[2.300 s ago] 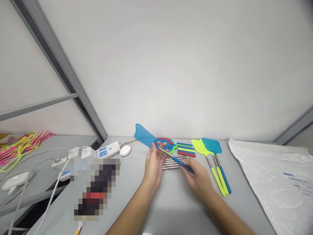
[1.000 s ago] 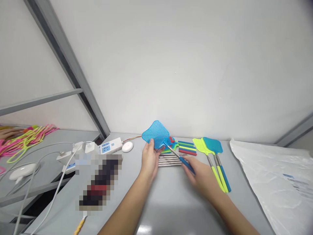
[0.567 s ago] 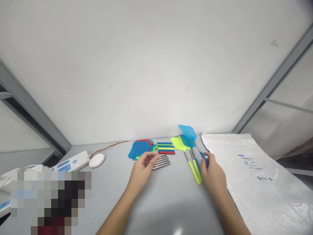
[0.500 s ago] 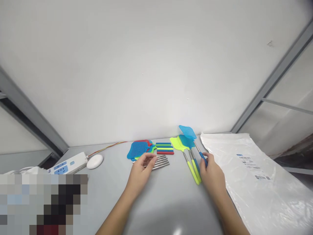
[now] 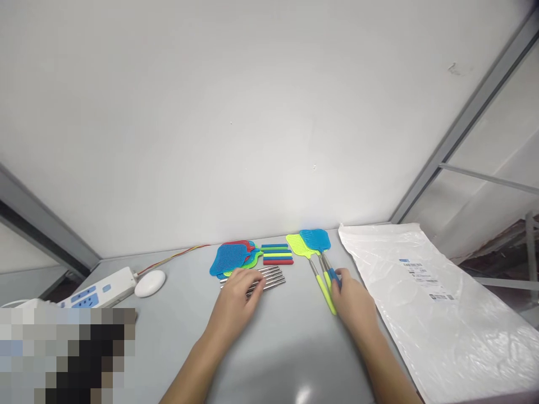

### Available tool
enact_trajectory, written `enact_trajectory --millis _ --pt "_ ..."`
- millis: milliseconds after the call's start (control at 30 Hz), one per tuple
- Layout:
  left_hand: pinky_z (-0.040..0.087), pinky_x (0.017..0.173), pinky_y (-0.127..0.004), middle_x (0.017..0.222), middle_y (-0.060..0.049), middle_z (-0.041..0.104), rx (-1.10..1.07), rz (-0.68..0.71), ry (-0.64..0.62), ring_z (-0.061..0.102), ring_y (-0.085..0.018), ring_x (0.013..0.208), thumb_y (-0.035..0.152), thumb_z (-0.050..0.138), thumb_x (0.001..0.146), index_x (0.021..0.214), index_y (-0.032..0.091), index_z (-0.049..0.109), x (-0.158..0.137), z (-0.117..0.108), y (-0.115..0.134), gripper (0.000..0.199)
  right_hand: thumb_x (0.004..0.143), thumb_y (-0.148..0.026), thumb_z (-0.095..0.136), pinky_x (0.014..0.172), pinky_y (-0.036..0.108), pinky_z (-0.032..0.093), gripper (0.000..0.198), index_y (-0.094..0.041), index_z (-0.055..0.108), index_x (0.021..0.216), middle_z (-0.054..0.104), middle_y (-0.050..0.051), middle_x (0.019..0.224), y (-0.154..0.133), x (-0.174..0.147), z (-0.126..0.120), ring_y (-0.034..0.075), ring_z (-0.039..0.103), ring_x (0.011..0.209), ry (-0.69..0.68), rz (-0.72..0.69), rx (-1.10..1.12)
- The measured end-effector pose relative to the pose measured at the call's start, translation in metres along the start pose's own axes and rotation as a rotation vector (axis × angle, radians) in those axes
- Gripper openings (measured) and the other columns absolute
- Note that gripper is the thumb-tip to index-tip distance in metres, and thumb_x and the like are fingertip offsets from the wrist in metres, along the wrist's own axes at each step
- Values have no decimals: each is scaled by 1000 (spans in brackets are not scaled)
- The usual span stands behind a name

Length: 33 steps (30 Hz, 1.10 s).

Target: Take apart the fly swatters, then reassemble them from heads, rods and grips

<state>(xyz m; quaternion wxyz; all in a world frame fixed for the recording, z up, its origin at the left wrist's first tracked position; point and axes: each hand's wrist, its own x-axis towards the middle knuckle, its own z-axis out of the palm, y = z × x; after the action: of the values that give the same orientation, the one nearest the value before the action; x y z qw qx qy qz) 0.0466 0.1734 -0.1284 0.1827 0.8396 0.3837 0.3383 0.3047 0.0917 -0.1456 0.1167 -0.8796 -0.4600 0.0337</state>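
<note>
My right hand (image 5: 356, 303) is closed round the blue handle (image 5: 334, 278) of a fly swatter with a blue mesh head (image 5: 315, 240). That swatter lies over others with yellow-green handles (image 5: 326, 294) and a yellow-green head (image 5: 297, 246). My left hand (image 5: 238, 294) rests over a row of several thin metal rods (image 5: 273, 276), fingers curled down among them. Whatever its fingertips pinch is hidden. Behind it lie loose swatter heads, with a blue one (image 5: 229, 258) on top and red and green ones under it. Several coloured handle tubes (image 5: 278, 255) lie beside these heads.
A white plastic mailing bag (image 5: 391, 280) with a printed label covers the table's right side. At left are a white power strip (image 5: 101, 289), a white oval object (image 5: 150, 283) and thin coloured wires (image 5: 172, 258). A white wall (image 5: 252, 140) rises behind the table.
My right hand has lowered the blue swatter, so its head now lies over the others. My left hand stays at the metal rods. The view has shifted slightly right.
</note>
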Motion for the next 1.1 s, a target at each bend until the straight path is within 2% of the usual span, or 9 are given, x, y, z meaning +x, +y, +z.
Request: enact_trajectory --millis 167,400,500,567,700,767,867,967,1100 --pt "46 83 -33 97 -2 67 69 -31 101 56 -19 94 31 47 91 89 23 63 3 -17 -9 18 91 -43 35 58 29 35 33 -24 51 113 65 6 89 5 1 2 23 61 82 23 -57 5" --pt "45 80 -33 93 -3 67 158 -230 276 55 -21 95 34 46 90 88 22 63 3 -44 -32 21 90 -47 34 72 37 41 38 -20 57 106 63 10 95 10 4 5 27 60 90 114 -181 -75" --pt "44 84 -35 93 -3 67 240 -262 223 54 -21 94 32 43 92 87 22 63 0 -44 -31 23 89 -51 32 72 41 42 43 -21 57 107 63 11 102 13 4 8 29 60 93 94 -182 -80" --pt "43 85 -39 103 -4 66 352 -306 154 52 -23 101 34 42 92 92 24 63 -4 -45 -29 23 87 -56 31 72 43 43 46 -22 56 108 62 12 106 17 4 11 31 59 96 96 -186 -76" --pt "36 93 -56 139 -12 44 607 -531 106 33 -34 127 45 50 86 112 24 59 -24 -59 -32 34 85 -60 31 68 46 43 47 -26 58 104 62 12 105 25 6 17 33 59 94 86 -210 -87" --pt "34 91 -63 146 -15 34 662 -650 90 24 -37 132 50 50 84 119 23 55 -39 -68 -36 44 84 -61 32 67 46 43 45 -29 60 100 62 12 103 27 8 21 33 59 91 108 -225 -102" --pt "37 88 -64 148 -16 29 655 -753 55 22 -39 134 53 47 85 124 23 51 -57 -77 -42 50 84 -62 31 65 45 43 45 -30 61 95 62 12 98 27 9 26 33 60 87 133 -258 -109" --pt "34 92 -66 147 -16 31 669 -733 58 23 -38 134 53 46 85 122 22 53 -63 -76 -41 48 86 -60 31 65 45 43 45 -28 62 96 62 13 100 23 7 27 32 60 86 168 -325 -109" --pt "25 101 -63 143 -14 37 708 -580 153 24 -35 134 48 43 89 118 23 55 -56 -61 -31 41 86 -56 31 66 46 42 42 -28 62 95 63 11 104 13 1 20 32 60 91 255 -358 -87"
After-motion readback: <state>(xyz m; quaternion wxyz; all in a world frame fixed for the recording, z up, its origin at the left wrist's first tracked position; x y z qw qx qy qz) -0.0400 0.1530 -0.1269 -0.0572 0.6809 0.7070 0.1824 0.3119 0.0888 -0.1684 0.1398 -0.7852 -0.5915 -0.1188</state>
